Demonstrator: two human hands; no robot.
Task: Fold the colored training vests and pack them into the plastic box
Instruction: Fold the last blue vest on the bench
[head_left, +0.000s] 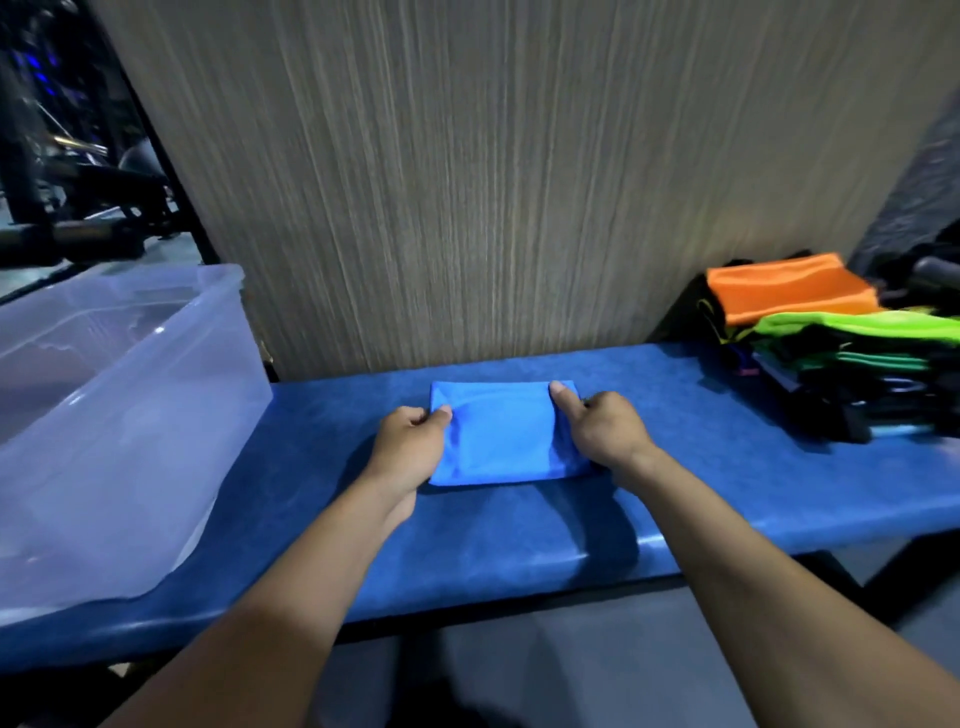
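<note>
Folded blue fabric vest (501, 434) sits pinched at both ends by your hands (410, 441) (605, 431); clear plastic box (104, 415) at nine o'clock looks empty, piled vests (831, 332) at two o'clock remain.

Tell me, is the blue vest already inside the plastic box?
No, the folded blue vest lies on the blue bench, gripped by both hands, beside the plastic box.

Folded vest (501, 434) mid-bench (519, 540), right up near the wall (467, 182) — plastic box (104, 415) off to the left, vest pile (831, 343) far right.
</note>
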